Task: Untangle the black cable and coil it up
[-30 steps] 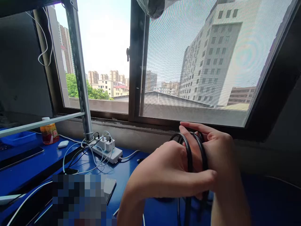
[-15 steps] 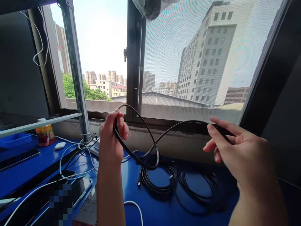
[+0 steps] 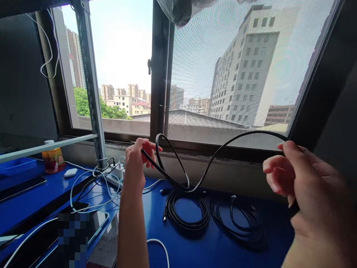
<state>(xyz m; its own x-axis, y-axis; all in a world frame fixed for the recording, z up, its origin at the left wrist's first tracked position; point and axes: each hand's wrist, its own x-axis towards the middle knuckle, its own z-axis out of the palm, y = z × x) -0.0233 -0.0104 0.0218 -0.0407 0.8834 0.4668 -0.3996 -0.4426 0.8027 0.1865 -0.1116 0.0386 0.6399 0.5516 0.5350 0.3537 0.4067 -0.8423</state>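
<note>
A black cable (image 3: 208, 169) hangs in a loose curve between my two hands, above the blue table. My left hand (image 3: 142, 152) pinches it at the left, where a loop of the cable stands up beside the fingers. At the right, my right hand (image 3: 295, 167) grips the cable between thumb and forefinger, with its other fingers curled in. Below lie two coiled black cables: one round coil (image 3: 187, 226) with a metal plug showing on its left, and a looser coil (image 3: 242, 227) to the right of it.
Left of my arm are a power strip (image 3: 113, 180) with plugs, tangled white cables (image 3: 73, 193), a phone (image 3: 96, 223) and a small box with digits (image 3: 103, 245). A jar (image 3: 53, 160) stands farther left. A metal shelf post (image 3: 93, 82) rises before the window.
My right hand has moved right and drawn the cable out wider. My left hand has shifted slightly right and down, and the loop between the hands has changed shape.
</note>
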